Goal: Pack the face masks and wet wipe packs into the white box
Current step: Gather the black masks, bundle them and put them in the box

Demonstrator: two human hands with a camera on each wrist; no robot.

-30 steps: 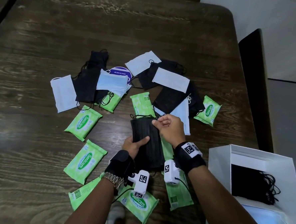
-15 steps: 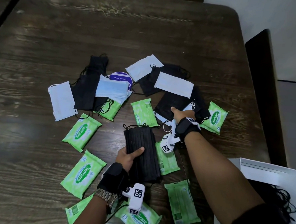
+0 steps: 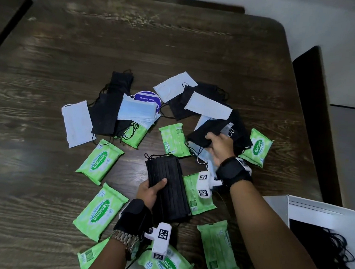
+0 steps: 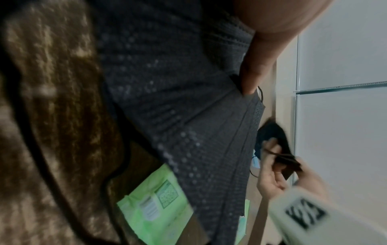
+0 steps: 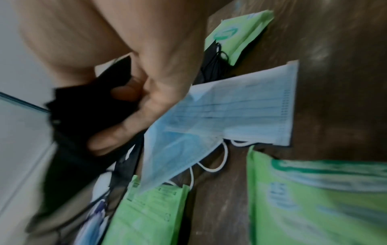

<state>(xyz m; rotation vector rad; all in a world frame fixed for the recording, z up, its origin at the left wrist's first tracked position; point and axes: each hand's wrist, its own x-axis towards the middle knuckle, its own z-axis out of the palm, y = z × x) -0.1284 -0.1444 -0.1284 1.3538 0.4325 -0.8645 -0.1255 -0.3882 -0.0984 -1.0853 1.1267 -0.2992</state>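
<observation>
My left hand holds a stack of black face masks just above the table, thumb across the top; the left wrist view shows that stack close up. Further right my right hand grips another black mask lifted off the pile, with its fingers curled round the dark fabric. A blue mask lies under that hand. Green wet wipe packs and more black, white and blue masks are scattered over the table. The white box sits at the lower right with black masks inside.
The dark wooden table is bare at its far half. A round purple label lies under the masks at centre. A dark chair back stands to the right of the table, near the box.
My right hand left the stack, reached forward to the pile at right and took hold of a black mask, which it now lifts. The left hand keeps holding the black stack.
</observation>
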